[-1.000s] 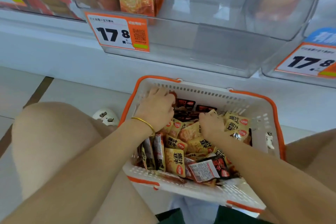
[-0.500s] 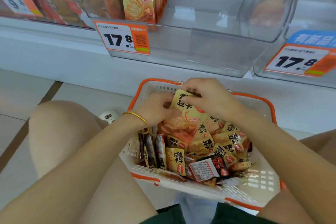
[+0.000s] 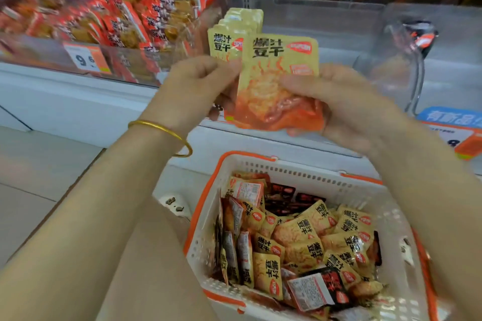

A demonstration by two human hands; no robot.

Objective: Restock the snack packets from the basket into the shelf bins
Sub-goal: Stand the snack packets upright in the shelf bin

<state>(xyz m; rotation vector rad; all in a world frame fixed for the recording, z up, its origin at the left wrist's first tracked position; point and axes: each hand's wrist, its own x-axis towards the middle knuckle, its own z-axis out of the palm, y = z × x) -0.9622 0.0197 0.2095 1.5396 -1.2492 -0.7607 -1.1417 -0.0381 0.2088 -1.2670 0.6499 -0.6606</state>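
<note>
A yellow-and-orange snack packet (image 3: 276, 81) is held up in front of the shelf, gripped by both hands. My left hand (image 3: 193, 88) pinches its left edge and my right hand (image 3: 336, 104) grips its lower right. Just behind it stands a row of the same yellow packets (image 3: 234, 31) in a clear shelf bin (image 3: 326, 15). Below, the white basket with orange trim (image 3: 313, 172) rests on my lap, holding several yellow packets (image 3: 307, 240) and a few dark ones (image 3: 284, 195).
A bin of red-orange packets (image 3: 125, 15) fills the shelf at the left, with a price tag (image 3: 87, 60) on its front. At the right stand a nearly bare clear bin (image 3: 407, 60) and a blue-and-orange price tag (image 3: 453, 128). Tiled floor (image 3: 39, 164) lies left.
Both hands have risen out of the basket with the yellow packet, up to the shelf bin. The view has tilted upward and to the left.
</note>
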